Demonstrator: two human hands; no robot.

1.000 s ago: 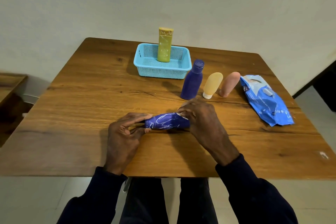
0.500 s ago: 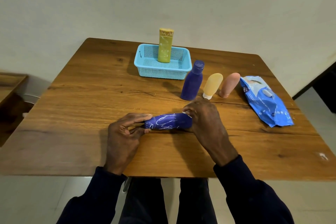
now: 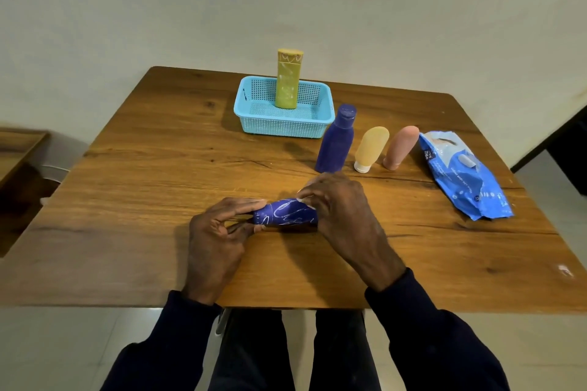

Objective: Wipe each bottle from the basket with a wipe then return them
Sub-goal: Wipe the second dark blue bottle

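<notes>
GRIP: your left hand (image 3: 216, 241) pinches one end of the patterned bottle (image 3: 286, 216), right hand (image 3: 343, 216) wraps the other with a wipe (image 3: 301, 199) | AT: sideways, toward the surface (image 3: 143, 200) near edge | BEYOND: purple bottle (image 3: 336, 143), yellow bottle (image 3: 370, 149), pink bottle (image 3: 400, 147), wipes pack (image 3: 463, 174) by right edge; basket (image 3: 279, 130) holds green bottle (image 3: 287, 82)

Left grip (image 3: 219, 232) and right grip (image 3: 340, 209), fingers curled, on opposite ends of the blue bottle (image 3: 286, 216).

Five plastic bottles were counted: one patterned blue bottle (image 3: 286, 216) between the fingers (image 3: 241, 203), four beyond them. One turquoise mesh basket (image 3: 286, 130) and one blue wipes packet (image 3: 467, 178) were noted.
</notes>
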